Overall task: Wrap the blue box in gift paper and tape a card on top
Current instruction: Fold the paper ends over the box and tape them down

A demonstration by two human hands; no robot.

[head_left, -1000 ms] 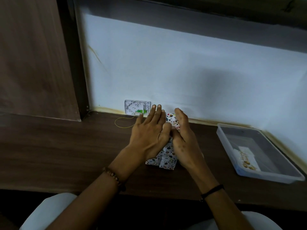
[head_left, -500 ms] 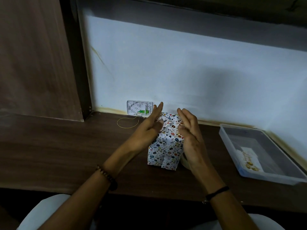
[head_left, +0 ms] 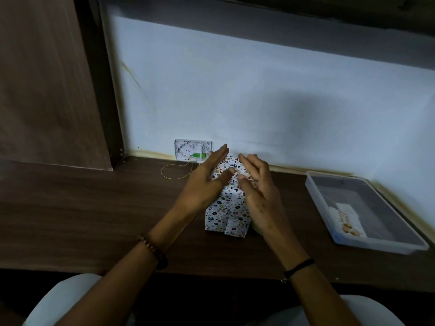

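At the back edge of the dark wood-grain bench (head_left: 82, 208), a rectangular white wall plate (head_left: 192, 149) is sitting against the pale wall, and a thin yellow loop of wire (head_left: 175, 178) is lying just below it. The left hand (head_left: 207, 182), with a beaded bracelet (head_left: 154, 251) on its wrist, is lying flat along the upper left side of the wrapped box (head_left: 227, 208). Its grip is wide, with straight fingers and the thumb on top. The box is standing upright near the middle of the bench, covered in crisp white paper printed with small coloured shapes. A folded seam is showing on its near face. The right hand (head_left: 261, 196), with a black band (head_left: 299, 267) on its wrist, is touching the box's top right. Its grip is also wide, clasping nothing. Toward the back right corner, a clear rectangular plastic tray (head_left: 381, 248) is holding a white card (head_left: 346, 216).
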